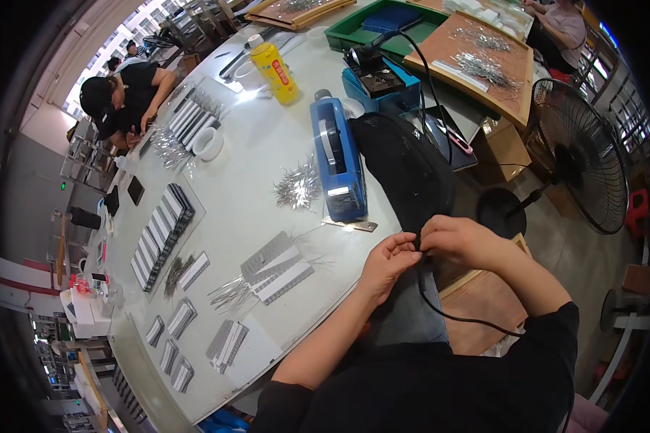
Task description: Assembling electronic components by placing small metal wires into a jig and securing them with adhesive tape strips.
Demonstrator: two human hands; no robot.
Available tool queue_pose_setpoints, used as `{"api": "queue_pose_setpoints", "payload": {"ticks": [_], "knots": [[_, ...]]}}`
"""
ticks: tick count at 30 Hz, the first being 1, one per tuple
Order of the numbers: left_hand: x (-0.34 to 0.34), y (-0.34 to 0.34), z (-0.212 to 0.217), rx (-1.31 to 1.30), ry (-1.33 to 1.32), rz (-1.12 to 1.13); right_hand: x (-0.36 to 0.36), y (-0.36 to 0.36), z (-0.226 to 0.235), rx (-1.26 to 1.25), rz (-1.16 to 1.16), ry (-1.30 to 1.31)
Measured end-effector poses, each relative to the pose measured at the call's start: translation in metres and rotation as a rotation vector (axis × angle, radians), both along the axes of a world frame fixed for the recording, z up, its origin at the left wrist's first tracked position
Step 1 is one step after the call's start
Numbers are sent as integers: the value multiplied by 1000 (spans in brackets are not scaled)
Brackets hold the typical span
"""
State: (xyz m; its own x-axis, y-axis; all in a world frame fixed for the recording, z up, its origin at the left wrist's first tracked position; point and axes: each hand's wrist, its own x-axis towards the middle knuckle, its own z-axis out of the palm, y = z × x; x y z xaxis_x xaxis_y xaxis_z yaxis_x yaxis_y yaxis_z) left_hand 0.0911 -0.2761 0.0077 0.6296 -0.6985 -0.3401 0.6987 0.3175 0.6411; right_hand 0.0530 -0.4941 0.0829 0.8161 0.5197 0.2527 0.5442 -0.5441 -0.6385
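Note:
A black bag [411,162] lies at the right edge of the white table, beside a blue tape-dispenser-like device [337,155]. At the bag's near end, my left hand [390,267] is closed, thumb and fingers pinching its dark edge. My right hand [458,242] meets it there from the right, its fingers also pinched on that edge. The exact bit between the fingertips is too small to make out. From below the hands a black cable [469,317] curves toward my body. A flat metal strip [350,225] lies left of the hands.
Grey-and-white striped bundles [163,234] and thin silvery wires [296,186] are spread over the table. A yellow bottle [273,71], a soldering iron stand [383,83], a green tray [339,35] and wooden trays stand farther back. A floor fan [577,155] is at right; a co-worker [126,101] sits far left.

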Motion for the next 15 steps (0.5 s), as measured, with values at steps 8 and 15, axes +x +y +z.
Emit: {"api": "queue_pose_setpoints", "payload": {"ticks": [8, 15], "knots": [[4, -13, 1, 301, -501, 57, 15, 1, 10, 205, -82, 23], [13, -8, 6, 288, -547, -49, 8, 6, -2, 250, -453, -225]]}}
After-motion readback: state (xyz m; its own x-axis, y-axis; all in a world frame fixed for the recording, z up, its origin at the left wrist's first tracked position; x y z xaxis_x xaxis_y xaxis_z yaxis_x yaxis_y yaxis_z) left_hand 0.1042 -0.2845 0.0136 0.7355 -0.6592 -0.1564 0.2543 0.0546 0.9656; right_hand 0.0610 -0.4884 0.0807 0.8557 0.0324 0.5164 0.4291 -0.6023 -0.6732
